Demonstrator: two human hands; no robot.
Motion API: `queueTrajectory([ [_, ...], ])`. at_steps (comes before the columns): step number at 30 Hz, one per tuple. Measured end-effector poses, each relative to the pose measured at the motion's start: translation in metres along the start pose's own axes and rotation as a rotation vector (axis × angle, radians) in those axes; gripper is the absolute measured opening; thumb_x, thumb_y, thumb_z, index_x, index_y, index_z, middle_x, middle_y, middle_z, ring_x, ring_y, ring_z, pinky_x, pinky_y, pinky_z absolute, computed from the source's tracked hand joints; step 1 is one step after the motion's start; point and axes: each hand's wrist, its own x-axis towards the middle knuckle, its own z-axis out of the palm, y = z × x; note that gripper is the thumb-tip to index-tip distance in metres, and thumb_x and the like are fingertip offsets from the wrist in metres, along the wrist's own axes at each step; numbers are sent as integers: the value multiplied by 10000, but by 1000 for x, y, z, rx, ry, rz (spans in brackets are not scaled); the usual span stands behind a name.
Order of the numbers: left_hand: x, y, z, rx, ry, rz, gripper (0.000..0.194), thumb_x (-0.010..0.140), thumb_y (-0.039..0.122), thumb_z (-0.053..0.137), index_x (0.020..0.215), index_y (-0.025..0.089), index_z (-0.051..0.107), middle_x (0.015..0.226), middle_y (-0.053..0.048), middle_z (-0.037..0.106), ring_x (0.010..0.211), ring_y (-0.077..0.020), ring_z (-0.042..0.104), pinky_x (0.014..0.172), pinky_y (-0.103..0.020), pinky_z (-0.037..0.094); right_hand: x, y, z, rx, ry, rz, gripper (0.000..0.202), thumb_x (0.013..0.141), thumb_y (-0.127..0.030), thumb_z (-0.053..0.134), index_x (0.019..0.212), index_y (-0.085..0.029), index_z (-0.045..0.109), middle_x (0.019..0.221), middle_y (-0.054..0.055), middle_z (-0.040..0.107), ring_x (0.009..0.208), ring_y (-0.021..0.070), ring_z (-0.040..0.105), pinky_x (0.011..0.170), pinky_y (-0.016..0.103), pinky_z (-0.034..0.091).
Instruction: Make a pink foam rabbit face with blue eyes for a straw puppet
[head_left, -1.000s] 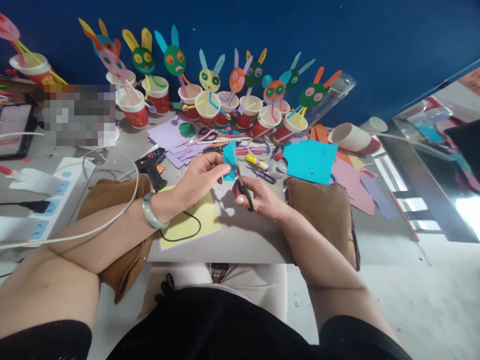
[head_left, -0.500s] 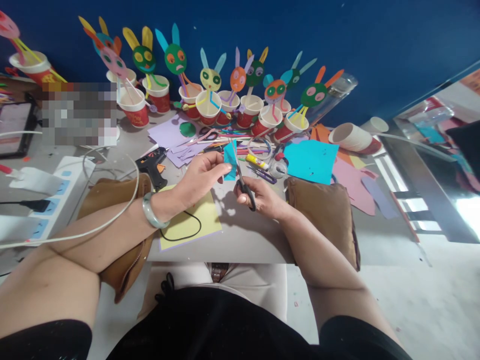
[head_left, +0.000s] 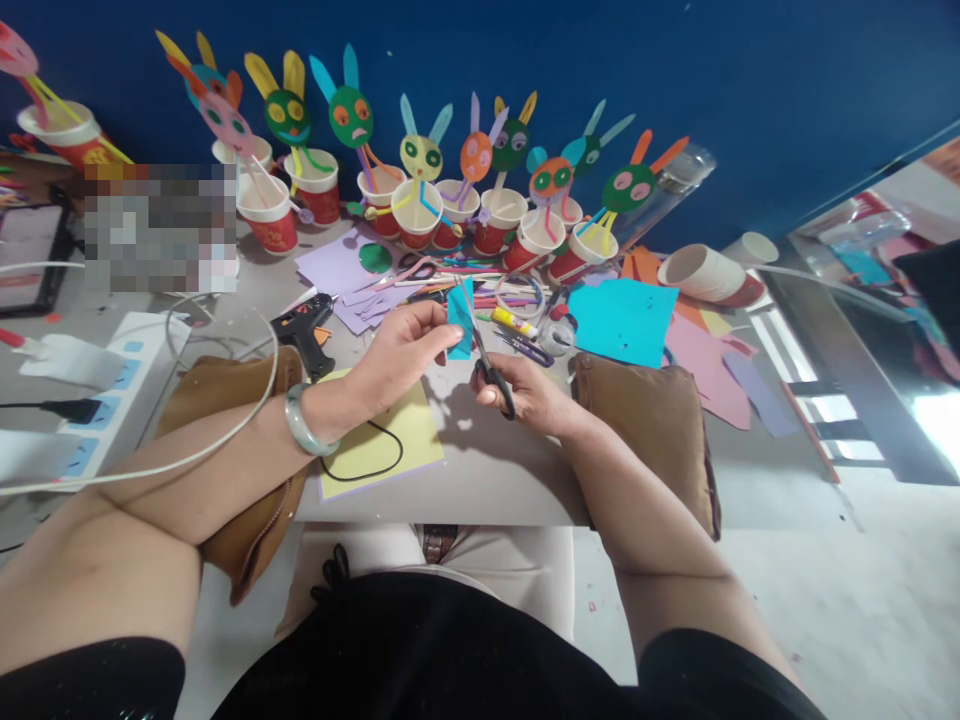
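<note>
My left hand pinches a small blue paper strip between thumb and fingers, holding it upright above the table. My right hand is wrapped round the black handles of a pair of scissors. The scissor blades point up and away from me, along the right edge of the strip. Under my left wrist lies a yellow sheet with a thin black cord on it. To the right is a larger blue sheet with an uneven edge.
Paper cups with paper animal faces line the back. A black glue gun lies left, pens and a glue stick in the middle. Brown cushions lie under both arms. A power strip and white cable are at left.
The scissors and my right hand have shifted very slightly to the right. My left hand and the blue strip are almost unchanged.
</note>
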Motion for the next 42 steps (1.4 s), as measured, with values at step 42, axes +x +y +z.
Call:
queueTrajectory([
  [42,0,-2,-1,43,-4,67,243,859,268,654,678,213,502,671,8,595,635,-114,484,615,-276,392,-2,-2,-9,-30,-29,33,776,692,-956,661,720,-185,575,672,-13,544,656,133,454,611,284,358],
])
